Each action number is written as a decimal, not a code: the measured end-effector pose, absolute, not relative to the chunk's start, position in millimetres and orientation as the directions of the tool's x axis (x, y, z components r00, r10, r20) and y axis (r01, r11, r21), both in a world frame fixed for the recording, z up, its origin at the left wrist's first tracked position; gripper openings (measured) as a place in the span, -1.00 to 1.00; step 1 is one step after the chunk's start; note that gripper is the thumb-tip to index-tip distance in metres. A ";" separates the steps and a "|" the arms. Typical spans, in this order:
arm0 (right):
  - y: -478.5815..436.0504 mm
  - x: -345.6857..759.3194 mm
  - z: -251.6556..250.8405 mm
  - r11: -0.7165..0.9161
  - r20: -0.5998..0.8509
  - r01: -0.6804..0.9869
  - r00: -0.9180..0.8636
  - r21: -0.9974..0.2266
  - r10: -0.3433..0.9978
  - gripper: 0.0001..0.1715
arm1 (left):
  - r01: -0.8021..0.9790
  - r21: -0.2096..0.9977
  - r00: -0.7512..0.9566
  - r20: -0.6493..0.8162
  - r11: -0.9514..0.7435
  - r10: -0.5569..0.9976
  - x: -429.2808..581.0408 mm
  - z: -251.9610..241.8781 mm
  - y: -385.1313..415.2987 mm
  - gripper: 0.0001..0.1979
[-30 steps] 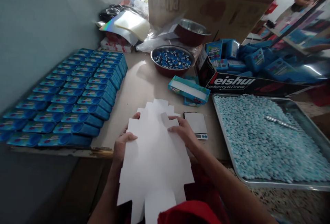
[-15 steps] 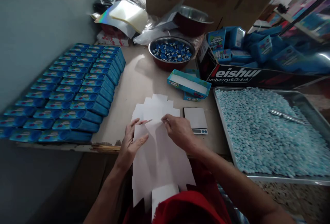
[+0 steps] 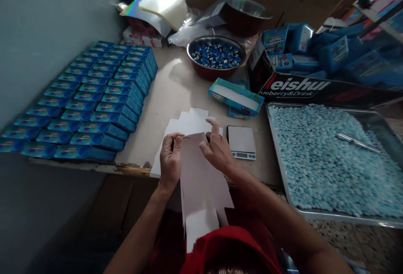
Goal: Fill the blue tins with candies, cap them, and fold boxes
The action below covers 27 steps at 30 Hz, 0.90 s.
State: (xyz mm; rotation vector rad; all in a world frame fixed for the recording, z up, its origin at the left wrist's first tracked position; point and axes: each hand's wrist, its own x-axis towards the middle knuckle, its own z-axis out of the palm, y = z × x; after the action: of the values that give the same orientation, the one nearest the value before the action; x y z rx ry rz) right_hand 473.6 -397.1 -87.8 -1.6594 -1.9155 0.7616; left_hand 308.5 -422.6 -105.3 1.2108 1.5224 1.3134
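An unfolded white cardboard box blank [image 3: 203, 177] with notched edges is in front of me, running from the table edge towards my lap. My left hand [image 3: 171, 154] is closed, pinching its upper left edge between thumb and fingers. At the upper right corner my right hand [image 3: 217, 148] grips the card with the thumb and bent fingers, while its index finger sticks out forward. More white cut cardboard [image 3: 193, 118] lies flat on the table beyond and under my hands. A small digital scale [image 3: 242, 139] is just right of my right hand.
Rows of closed blue boxes [image 3: 94, 104] stand at left. Behind are a bowl of blue-wrapped candies [image 3: 215, 55] and an open blue carton [image 3: 236, 97]. At right, a metal tray [image 3: 277, 156] holds pale-blue candies and a metal scoop or pen-like tool [image 3: 359, 143], below a black box [image 3: 302, 87] of blue packs.
My left hand has gone from spread fingers to a pinch on the card's edge. The blank's left side has folded inward, and my right index finger has stretched out.
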 end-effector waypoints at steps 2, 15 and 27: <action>-394.8 476.5 -86.7 0.118 -0.020 0.699 -0.186 -0.706 0.982 -0.25 | 0.214 0.977 -0.293 0.040 0.025 0.955 310.6 -106.6 -418.0 -0.73; -361.1 484.0 -69.1 0.117 -0.227 0.672 -0.402 -0.732 0.887 -0.58 | 0.043 0.992 -0.305 -0.097 0.115 0.948 314.7 -101.5 -409.6 -0.77; -338.5 489.0 -58.3 -0.103 -0.452 0.578 -0.501 -0.809 0.738 -0.53 | 0.289 0.952 -0.270 -0.020 0.101 0.963 313.9 -100.7 -409.3 -0.92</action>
State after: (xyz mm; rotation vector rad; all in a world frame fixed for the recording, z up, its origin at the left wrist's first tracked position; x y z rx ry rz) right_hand 489.0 -338.5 -58.3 -1.4854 -2.0005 1.6654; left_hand 313.9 -409.3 -100.7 1.2443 1.6673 1.1965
